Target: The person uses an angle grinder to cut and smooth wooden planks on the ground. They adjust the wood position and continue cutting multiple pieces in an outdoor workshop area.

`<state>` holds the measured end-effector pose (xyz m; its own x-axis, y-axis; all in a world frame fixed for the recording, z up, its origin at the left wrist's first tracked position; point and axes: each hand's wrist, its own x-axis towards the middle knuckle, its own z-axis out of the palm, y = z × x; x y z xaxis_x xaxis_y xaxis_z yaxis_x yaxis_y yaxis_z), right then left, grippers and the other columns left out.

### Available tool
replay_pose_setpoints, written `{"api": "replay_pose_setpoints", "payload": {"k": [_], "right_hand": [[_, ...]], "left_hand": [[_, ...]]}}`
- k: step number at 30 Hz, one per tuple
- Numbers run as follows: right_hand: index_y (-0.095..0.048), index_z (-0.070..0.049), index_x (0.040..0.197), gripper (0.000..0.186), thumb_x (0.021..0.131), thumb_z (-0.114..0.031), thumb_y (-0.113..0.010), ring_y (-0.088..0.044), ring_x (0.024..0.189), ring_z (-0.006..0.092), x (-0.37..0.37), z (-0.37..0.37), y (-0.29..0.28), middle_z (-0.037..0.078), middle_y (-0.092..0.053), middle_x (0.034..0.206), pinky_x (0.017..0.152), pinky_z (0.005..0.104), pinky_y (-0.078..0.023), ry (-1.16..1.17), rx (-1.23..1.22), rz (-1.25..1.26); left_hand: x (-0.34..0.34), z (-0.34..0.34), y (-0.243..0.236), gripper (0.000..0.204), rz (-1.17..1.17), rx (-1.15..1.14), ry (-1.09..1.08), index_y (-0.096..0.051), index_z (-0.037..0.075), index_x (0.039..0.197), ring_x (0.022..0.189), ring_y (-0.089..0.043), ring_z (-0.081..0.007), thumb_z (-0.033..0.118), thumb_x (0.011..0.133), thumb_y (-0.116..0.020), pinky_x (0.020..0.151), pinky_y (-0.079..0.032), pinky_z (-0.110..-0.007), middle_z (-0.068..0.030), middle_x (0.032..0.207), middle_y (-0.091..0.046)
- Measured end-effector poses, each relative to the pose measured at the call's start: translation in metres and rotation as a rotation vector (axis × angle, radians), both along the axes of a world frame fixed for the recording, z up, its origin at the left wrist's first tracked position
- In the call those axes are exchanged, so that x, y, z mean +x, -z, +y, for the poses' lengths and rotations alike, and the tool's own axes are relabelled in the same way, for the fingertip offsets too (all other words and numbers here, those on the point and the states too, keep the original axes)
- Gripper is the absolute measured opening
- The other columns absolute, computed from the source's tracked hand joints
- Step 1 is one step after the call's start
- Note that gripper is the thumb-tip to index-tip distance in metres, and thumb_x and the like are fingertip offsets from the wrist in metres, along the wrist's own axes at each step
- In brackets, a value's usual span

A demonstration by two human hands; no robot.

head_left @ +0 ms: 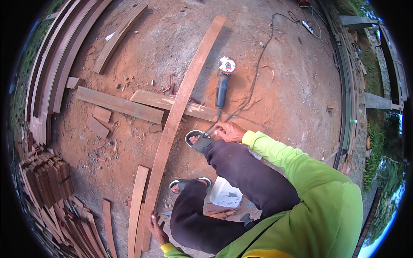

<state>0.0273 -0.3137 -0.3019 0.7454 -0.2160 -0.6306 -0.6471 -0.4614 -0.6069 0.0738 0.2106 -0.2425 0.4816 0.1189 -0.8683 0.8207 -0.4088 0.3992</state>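
Observation:
A long reddish-brown wooden plank (174,120) runs from the far middle down to my left side, lying across other boards. My left hand (158,228) is at its near end, fingers spread apart against the plank's edge. Beside my forward sandal (200,141), my right hand (230,131) is closed, fingertips curled at a black power cord (247,101). That cord leads to a blue-and-black angle grinder (222,88) with a round toothed disc, lying on the dirt to the plank's right.
Short boards (120,104) lie under and left of the plank. Stacked long timbers (64,56) line the far left; bundled wood pieces (45,178) sit nearer. A white power strip (307,27) rests far right. Between my legs is a pale block (226,192).

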Motion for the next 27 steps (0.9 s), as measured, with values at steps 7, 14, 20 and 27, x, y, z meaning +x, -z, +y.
{"api": "replay_pose_setpoints", "payload": {"k": [7, 14, 20, 27], "right_hand": [[-0.063, -0.001, 0.118, 0.046, 0.096, -0.040, -0.053, -0.067, 0.100, 0.0374, -0.102, 0.013, -0.161, 0.024, -0.069, 0.105, 0.090, 0.0428, -0.051, 0.170, -0.027, 0.105], [-0.063, -0.003, 0.122, 0.048, 0.095, -0.040, -0.048, -0.060, 0.114, 0.0400, -0.159, 0.080, -0.286, 0.025, -0.065, 0.117, 0.099, 0.0462, -0.045, 0.129, 0.143, 0.284], [-0.057, 0.001, 0.127, 0.059, 0.097, -0.047, -0.044, -0.058, 0.115, 0.0424, -0.189, 0.119, -0.362, 0.029, -0.062, 0.119, 0.100, 0.0465, -0.043, 0.308, 0.117, 0.214], [-0.056, -0.003, 0.130, 0.065, 0.098, -0.057, -0.039, -0.057, 0.116, 0.0433, -0.218, 0.127, -0.423, 0.028, -0.061, 0.121, 0.100, 0.0462, -0.042, 0.565, 0.098, -0.002]], "left_hand": [[-0.056, -0.039, -0.074, 0.078, 0.232, -0.328, -0.289, -0.050, 0.002, 0.135, 0.123, -0.055, -0.0273, 0.067, 0.092, -0.048, 0.102, -0.044, -0.041, -0.0141, 0.134, -0.056], [0.010, -0.140, -0.224, 0.080, 0.287, -0.407, 0.351, -0.036, 0.003, 0.148, 0.127, -0.051, -0.0353, 0.058, 0.092, -0.055, 0.095, -0.048, -0.051, -0.0215, 0.143, -0.047], [0.045, -0.167, -0.279, 0.073, 0.152, -0.473, 0.529, -0.040, 0.005, 0.145, 0.119, -0.057, -0.0314, 0.051, 0.093, -0.059, 0.089, -0.052, -0.048, -0.0194, 0.135, -0.054], [0.045, -0.095, -0.244, 0.058, 0.247, -0.161, 0.579, -0.047, 0.007, 0.139, 0.098, -0.063, -0.0305, 0.042, 0.093, -0.059, 0.074, -0.055, -0.046, -0.0177, 0.117, -0.061]]}}
